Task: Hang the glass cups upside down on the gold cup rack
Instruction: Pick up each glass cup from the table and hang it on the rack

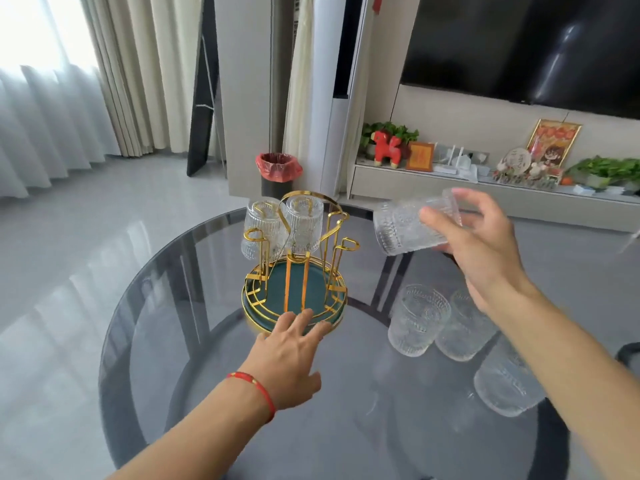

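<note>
The right hand [485,251] grips a ribbed glass cup [412,225] by its base, tipped sideways in the air beside the gold rack [298,268]. It looks rigid, breakable and probably slick, so a firm wrap around the base seems wise. The left hand [291,358] lies open, fingertips steadying the rack's tray on the counter [173,306].

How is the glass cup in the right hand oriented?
Tipped on its side: the glass cup lies roughly horizontal in the right hand.
</note>
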Demonstrator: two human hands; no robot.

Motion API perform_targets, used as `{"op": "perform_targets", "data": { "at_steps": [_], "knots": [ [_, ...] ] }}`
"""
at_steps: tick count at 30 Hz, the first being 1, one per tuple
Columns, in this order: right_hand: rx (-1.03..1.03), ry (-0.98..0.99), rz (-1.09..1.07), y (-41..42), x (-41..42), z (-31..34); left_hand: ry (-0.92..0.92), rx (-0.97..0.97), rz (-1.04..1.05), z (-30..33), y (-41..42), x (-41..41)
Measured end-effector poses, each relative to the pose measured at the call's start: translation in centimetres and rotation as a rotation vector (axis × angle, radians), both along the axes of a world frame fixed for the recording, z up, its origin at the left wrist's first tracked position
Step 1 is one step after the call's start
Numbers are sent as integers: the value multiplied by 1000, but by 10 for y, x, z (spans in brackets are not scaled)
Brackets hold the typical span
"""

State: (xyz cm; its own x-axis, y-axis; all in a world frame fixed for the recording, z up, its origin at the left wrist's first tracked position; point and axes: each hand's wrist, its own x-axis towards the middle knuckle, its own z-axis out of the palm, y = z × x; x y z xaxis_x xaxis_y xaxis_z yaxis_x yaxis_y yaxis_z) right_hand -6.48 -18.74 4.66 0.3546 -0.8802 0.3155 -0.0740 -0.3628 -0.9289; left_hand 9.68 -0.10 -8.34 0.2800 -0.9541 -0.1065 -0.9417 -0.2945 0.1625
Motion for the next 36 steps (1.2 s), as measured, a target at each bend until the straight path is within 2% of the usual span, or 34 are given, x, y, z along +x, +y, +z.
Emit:
{"op": "perform_targets", "data": {
  "at_steps": [4,9,16,27,36],
  "knots": [
    [-135,167,8,-35,52,14,-43,28,9,-2,-4,-4],
    [-329,408,105,-42,88,32,-48,31,37,-6,-7,-7],
    [-419,678,297,-50,110,33,-32,28,58,-7,-10,-9],
    [-371,810,526,-62,121,18,-35,95,65,0,-10,-12],
    [-301,788,537,-60,128,-2,-44,107,70,2,-11,-14]
  ]
}}
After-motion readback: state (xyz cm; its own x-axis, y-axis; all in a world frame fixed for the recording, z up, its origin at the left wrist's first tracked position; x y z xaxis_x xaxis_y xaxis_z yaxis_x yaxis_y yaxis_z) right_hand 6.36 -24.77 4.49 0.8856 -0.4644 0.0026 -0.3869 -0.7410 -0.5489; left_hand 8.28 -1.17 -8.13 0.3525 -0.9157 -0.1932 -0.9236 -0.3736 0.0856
